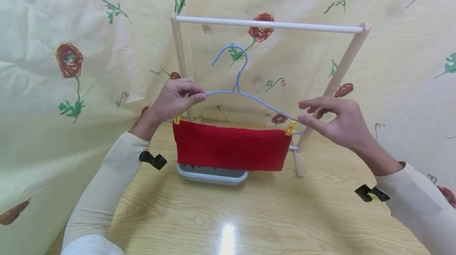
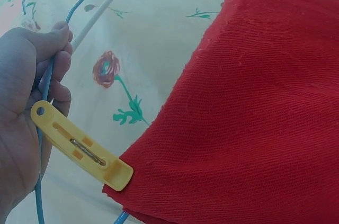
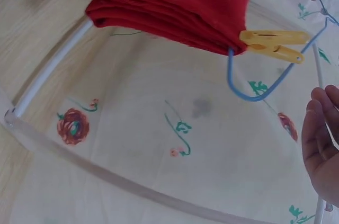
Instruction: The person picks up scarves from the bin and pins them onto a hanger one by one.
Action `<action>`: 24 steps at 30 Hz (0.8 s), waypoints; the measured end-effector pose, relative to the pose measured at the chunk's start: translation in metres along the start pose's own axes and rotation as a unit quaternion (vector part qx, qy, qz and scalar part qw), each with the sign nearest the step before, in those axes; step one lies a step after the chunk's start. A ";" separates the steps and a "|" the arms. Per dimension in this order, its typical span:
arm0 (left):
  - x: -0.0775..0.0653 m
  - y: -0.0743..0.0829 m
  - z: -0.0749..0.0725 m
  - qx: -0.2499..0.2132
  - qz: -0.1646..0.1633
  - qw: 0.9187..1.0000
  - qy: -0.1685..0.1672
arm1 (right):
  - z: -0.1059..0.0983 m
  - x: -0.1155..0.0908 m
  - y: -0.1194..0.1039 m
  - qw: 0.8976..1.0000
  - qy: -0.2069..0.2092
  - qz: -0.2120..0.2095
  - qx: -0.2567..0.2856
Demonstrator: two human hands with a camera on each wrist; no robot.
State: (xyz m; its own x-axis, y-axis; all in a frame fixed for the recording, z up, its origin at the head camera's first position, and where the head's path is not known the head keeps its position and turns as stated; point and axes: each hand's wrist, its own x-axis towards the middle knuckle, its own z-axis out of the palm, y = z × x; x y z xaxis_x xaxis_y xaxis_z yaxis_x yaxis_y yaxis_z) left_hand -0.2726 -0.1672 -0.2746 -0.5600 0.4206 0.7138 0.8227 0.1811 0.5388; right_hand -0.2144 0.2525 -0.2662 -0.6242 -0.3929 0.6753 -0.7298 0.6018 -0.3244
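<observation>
A blue wire hanger is held up in front of a rack, its hook at the top pointing left. Folded over its lower bar is a red cloth, with a yellow clothespin at the right end and another yellow clothespin at the left. My left hand pinches the hanger's left shoulder between thumb and fingers. Beside the right shoulder is my right hand, fingers loosely bent; in the right wrist view this hand appears apart from the wire.
Behind the hanger stands a rack with a white top rail and wooden legs. A grey-white tray sits on the wooden table, partly hidden by the cloth. Flower-patterned fabric hangs at the back and left.
</observation>
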 end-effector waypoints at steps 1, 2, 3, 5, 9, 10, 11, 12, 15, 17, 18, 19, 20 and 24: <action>0.000 0.000 0.000 0.000 0.001 1.000 0.001 | 0.000 0.002 -0.002 1.000 -0.006 0.013 0.001; 0.000 0.000 0.000 0.001 0.001 1.000 0.001 | 0.000 0.004 -0.003 1.000 -0.012 0.026 0.005; 0.000 0.000 0.000 0.001 0.000 1.000 0.002 | 0.001 0.005 -0.005 0.999 -0.018 0.039 0.009; 0.000 0.000 0.000 0.001 0.000 1.000 0.005 | 0.003 0.009 -0.008 0.997 -0.029 0.064 0.021; 0.000 0.000 0.002 -0.001 0.001 1.000 0.006 | 0.011 0.017 -0.015 0.994 -0.048 0.087 0.042; 0.000 0.000 0.002 -0.003 0.003 1.000 0.005 | 0.013 0.019 -0.016 0.994 -0.052 0.086 0.048; 0.000 0.000 0.003 -0.003 0.003 1.000 0.005 | 0.015 0.021 -0.018 0.993 -0.056 0.087 0.053; 0.000 0.000 0.003 -0.004 0.004 1.000 0.005 | 0.017 0.023 -0.019 0.993 -0.060 0.087 0.058; 0.001 0.000 0.004 -0.004 0.006 1.000 0.005 | 0.023 0.031 -0.022 0.990 -0.072 0.094 0.077; 0.001 0.001 0.005 -0.003 0.006 1.000 0.005 | 0.027 0.035 -0.024 0.987 -0.084 0.100 0.091; 0.001 0.001 0.005 -0.003 0.005 1.000 0.005 | 0.029 0.038 -0.025 0.987 -0.089 0.098 0.095; 0.001 0.001 0.005 -0.003 0.004 1.000 0.004 | 0.031 0.039 -0.025 0.986 -0.094 0.098 0.101; 0.001 0.001 0.005 -0.002 0.002 1.000 0.004 | 0.033 0.041 -0.025 0.985 -0.098 0.098 0.107; 0.001 0.001 0.007 -0.003 -0.005 1.000 0.003 | 0.039 0.047 -0.025 0.982 -0.110 0.099 0.120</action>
State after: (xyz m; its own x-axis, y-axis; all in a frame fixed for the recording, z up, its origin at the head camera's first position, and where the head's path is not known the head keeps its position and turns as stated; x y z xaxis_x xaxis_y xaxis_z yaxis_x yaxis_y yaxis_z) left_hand -0.2713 -0.1606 -0.2764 -0.5688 0.4128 0.7113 0.8164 0.1792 0.5489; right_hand -0.2358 0.1921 -0.2520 -0.7860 -0.4419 0.4323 -0.6166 0.5107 -0.5991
